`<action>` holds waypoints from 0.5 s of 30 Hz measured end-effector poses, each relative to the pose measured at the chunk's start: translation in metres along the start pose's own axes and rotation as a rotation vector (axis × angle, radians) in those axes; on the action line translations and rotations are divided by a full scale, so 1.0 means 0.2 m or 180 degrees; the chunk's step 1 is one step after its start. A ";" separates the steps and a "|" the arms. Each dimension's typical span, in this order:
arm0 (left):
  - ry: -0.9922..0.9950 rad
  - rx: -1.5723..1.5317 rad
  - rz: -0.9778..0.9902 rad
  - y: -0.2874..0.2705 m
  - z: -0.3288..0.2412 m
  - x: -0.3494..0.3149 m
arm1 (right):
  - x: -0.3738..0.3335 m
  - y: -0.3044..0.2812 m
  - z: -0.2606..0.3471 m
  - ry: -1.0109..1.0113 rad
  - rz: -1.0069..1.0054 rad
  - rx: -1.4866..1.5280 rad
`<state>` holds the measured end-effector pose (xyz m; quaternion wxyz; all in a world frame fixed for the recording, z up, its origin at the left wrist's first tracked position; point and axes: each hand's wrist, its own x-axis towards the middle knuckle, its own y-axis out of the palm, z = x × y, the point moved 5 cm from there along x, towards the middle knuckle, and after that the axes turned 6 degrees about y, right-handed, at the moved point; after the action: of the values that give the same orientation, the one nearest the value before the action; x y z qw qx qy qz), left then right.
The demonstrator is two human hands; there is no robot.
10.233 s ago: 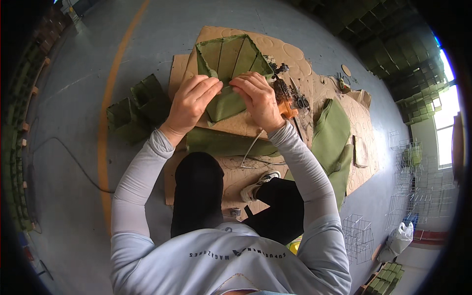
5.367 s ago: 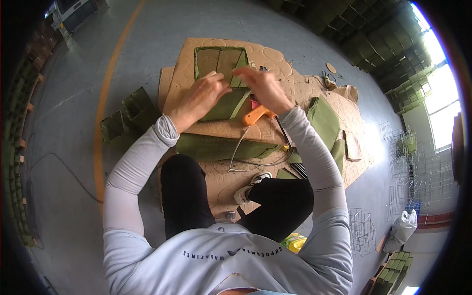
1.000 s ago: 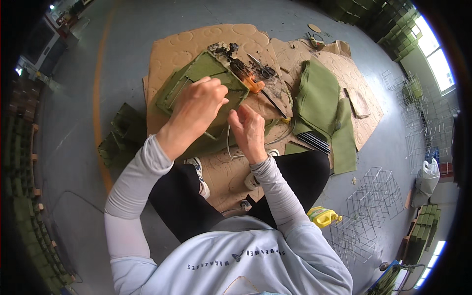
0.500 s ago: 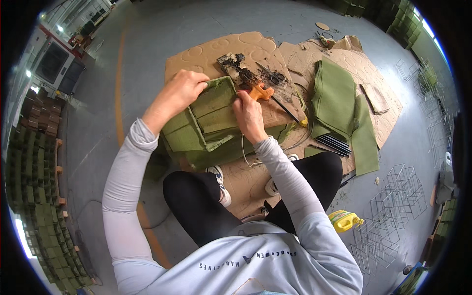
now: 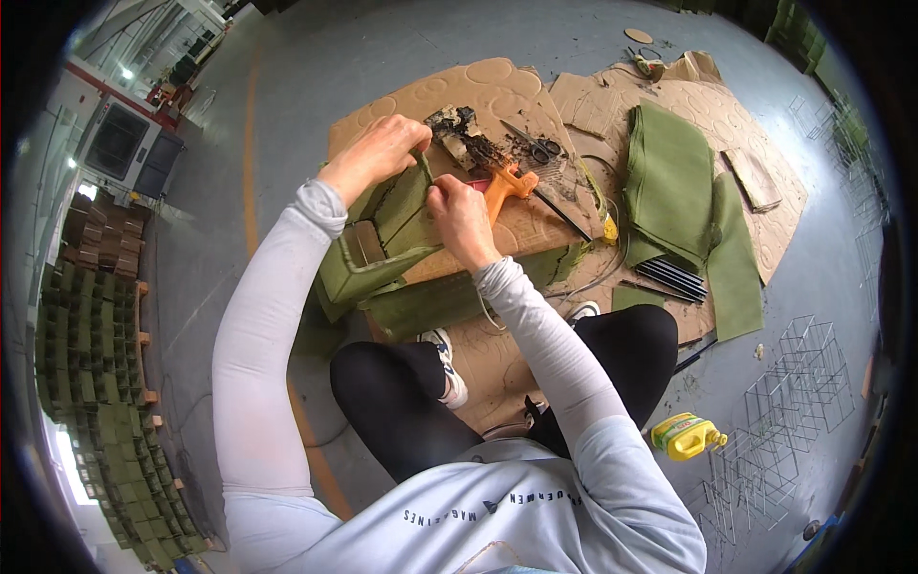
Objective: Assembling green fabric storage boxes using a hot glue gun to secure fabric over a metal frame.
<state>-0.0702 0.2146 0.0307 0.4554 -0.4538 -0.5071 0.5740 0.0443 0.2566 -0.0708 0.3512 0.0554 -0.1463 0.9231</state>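
A green felt box with inner compartments (image 5: 390,251) stands tilted on the cardboard-topped work surface in front of me. My left hand (image 5: 382,151) is closed on its far upper edge, fingertips pinched at the corner. My right hand (image 5: 463,220) has its fingers closed on the box's right edge, a little nearer to me. Just beyond the right hand lies an orange glue gun (image 5: 507,189), its tip side among dark, burnt-looking residue (image 5: 478,143). A pair of black scissors (image 5: 541,149) rests past it.
Folded green felt sheets (image 5: 669,182) lie on cardboard (image 5: 765,220) at the right, with several black rods (image 5: 671,277) beside them. A yellow jug (image 5: 688,437) and wire frames (image 5: 794,392) stand on the floor. Stacked green felt boxes (image 5: 86,354) line the left.
The box has tipped, its right side swinging up and its compartments turning leftward. My left hand has shifted right and up with it; my right hand has moved slightly away from the glue gun.
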 end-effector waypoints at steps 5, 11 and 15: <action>0.0009 -0.0557 -0.1084 -0.20 -0.05 -0.19 | -0.02 -0.03 0.22 -0.0533 -0.0495 -0.0570; -0.0347 -0.0786 -0.1899 -0.25 -0.08 -0.48 | -0.17 -0.07 0.46 -0.1516 -0.0538 -0.0777; -0.0572 -0.1036 -0.2006 -0.23 -0.09 -0.58 | -0.21 -0.10 0.46 -0.1405 -0.0400 -0.0507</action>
<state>-0.0288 0.1075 0.0817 0.4854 -0.2895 -0.7447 0.3548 0.0885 0.2151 0.0121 0.3707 0.2370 -0.2881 0.8505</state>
